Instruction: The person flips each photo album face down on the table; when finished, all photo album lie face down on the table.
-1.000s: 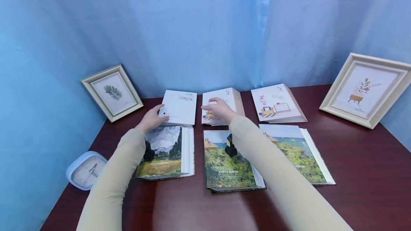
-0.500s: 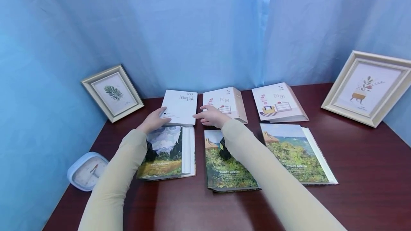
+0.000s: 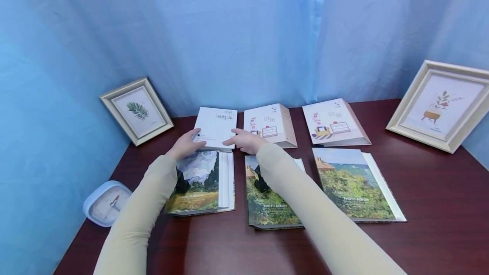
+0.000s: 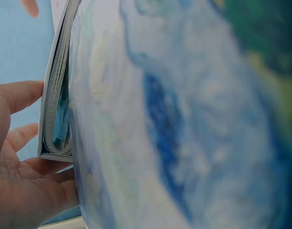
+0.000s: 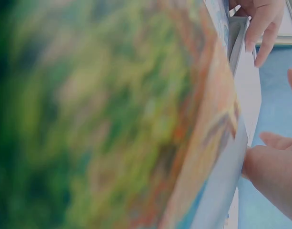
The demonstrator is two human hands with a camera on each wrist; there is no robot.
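Observation:
A white album (image 3: 215,124) with dark lettering lies at the back left of the table. My left hand (image 3: 186,145) grips its left side, the thumb on the cover and the fingers around the spine, as the left wrist view shows with the page edges of the white album (image 4: 57,109). At the front right corner is my right hand (image 3: 247,140), its thumb and fingers extended and spread, tips overlapping the cover in the head view. In the right wrist view the right hand (image 5: 274,164) is partly behind a painted cover.
In front lie a landscape photo album (image 3: 195,181), a green garden photo album (image 3: 267,207) and another garden album (image 3: 355,181). Two illustrated albums, middle (image 3: 263,122) and right (image 3: 332,124), stand behind. Picture frames (image 3: 137,111) flank them; a blue clock (image 3: 107,203) stands left.
My right hand has moved left from over the middle illustrated album to the white album's right corner. My left hand stays at the white album's left edge.

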